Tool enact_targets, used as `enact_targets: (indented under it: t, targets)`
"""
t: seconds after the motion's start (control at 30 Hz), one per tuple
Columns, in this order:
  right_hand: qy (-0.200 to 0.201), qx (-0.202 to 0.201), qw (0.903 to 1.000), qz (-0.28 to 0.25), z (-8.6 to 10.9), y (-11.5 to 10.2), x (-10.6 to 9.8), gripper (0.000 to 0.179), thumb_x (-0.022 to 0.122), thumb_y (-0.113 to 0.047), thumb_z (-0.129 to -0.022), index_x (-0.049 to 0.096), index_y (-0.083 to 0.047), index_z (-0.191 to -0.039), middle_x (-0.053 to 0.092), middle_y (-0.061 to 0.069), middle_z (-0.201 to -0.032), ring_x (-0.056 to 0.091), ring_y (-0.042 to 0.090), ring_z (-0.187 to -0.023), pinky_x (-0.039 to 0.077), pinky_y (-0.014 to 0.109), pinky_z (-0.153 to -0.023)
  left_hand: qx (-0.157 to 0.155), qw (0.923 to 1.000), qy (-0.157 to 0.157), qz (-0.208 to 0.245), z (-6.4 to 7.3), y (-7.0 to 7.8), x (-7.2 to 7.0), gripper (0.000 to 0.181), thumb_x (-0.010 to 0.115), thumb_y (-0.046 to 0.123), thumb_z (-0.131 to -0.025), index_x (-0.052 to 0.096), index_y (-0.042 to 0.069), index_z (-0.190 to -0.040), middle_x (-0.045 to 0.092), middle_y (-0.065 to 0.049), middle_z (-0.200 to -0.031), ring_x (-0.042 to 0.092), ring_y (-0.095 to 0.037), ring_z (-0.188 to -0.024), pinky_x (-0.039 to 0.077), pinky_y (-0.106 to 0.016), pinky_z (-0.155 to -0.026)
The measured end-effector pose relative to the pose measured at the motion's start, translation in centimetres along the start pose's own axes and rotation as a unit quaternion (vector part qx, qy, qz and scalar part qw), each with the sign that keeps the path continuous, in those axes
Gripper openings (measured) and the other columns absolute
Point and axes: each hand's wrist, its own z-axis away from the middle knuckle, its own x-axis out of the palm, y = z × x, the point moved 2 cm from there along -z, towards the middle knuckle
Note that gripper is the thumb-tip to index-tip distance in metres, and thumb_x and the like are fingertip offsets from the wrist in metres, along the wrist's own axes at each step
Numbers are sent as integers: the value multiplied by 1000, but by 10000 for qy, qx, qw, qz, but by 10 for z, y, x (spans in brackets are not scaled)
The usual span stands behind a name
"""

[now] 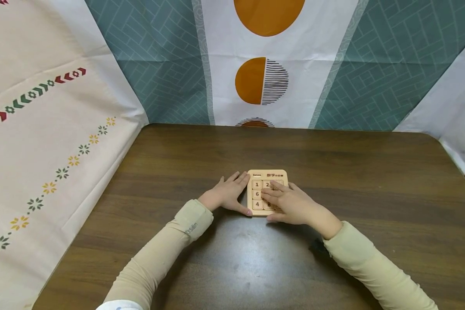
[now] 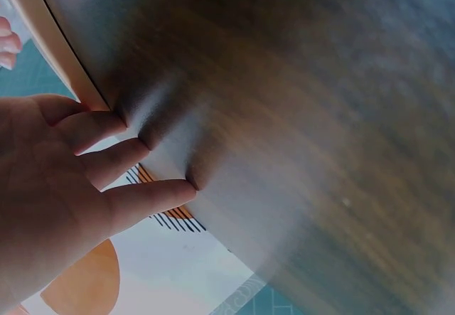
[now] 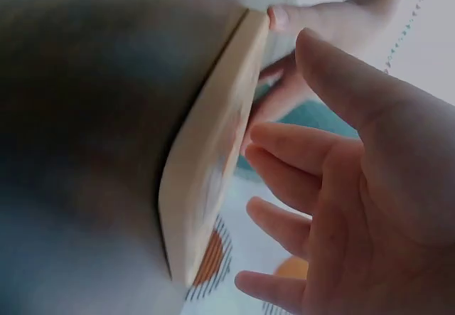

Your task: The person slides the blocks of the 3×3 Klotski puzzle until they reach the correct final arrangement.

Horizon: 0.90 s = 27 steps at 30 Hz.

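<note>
A light wooden sliding number puzzle (image 1: 249, 193) lies flat on the table, with printed writing along its top edge. Number tiles (image 1: 257, 184) sit in its frame; 1, 2, 6, 4 and 8 show, and the rest are covered by the right hand. Along the puzzle's left side rests the left hand (image 1: 227, 193), fingers straight, thumb at the lower left corner and index finger near the upper left one. Over the tiles spreads the right hand (image 1: 296, 206), its fingers extended and its thumb near the bottom edge. In the right wrist view the puzzle's side (image 3: 185, 187) shows.
The dark wooden table (image 1: 193, 150) spreads around the puzzle. Behind it hangs a patterned cloth (image 1: 159, 64) in green and white with orange circles. A cream cloth (image 1: 31, 150) with small flower motifs covers the left side, and white cloth (image 1: 457, 94) hangs at the right.
</note>
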Motion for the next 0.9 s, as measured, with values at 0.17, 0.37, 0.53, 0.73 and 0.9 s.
enact_targets:
  t: [0.17, 0.37, 0.53, 0.73, 0.9]
  targets:
    - [-238, -109, 9996, -38, -8, -5, 5, 66, 58, -49, -84, 46, -9, -135, 40, 4, -140, 26, 31, -133, 24, 60, -97, -11, 10000, -26, 10, -1, 0, 1, 116, 62, 68, -68, 3, 8, -147, 3, -6, -152, 2, -26, -138, 13, -57, -103]
    - [-160, 17, 9998, -96, 3, 3, 1, 63, 59, -47, -84, 50, -9, -132, 45, 6, -137, 29, 32, -131, 24, 61, -96, -43, 10000, -16, 24, -1, 0, 1, 116, 62, 68, -67, 2, 9, -147, 2, -5, -152, 2, -25, -138, 13, -57, -103]
    - [-185, 149, 9996, -178, 10, 8, 0, 63, 60, -48, -83, 50, -9, -132, 45, 7, -136, 29, 32, -131, 23, 61, -97, -57, 10000, -15, 3, -2, -1, 1, 116, 62, 68, -67, 2, 9, -147, 2, -5, -152, 2, -25, -138, 13, -57, -104]
    - [-156, -305, 9994, -92, 7, -5, 4, 66, 60, -49, -82, 48, -11, -134, 43, 6, -138, 27, 31, -132, 23, 60, -98, -48, 10000, -24, -2, -1, -1, 2, 117, 62, 69, -67, 2, 9, -147, 2, -5, -152, 2, -25, -138, 13, -57, -104]
    - [-204, -562, 9982, -12, 0, -13, 6, 66, 59, -50, -82, 48, -10, -134, 45, 5, -137, 27, 32, -132, 23, 59, -98, -23, 10000, -30, 42, -1, -1, 1, 117, 62, 69, -67, 2, 9, -147, 1, -5, -152, 1, -26, -138, 13, -57, -103]
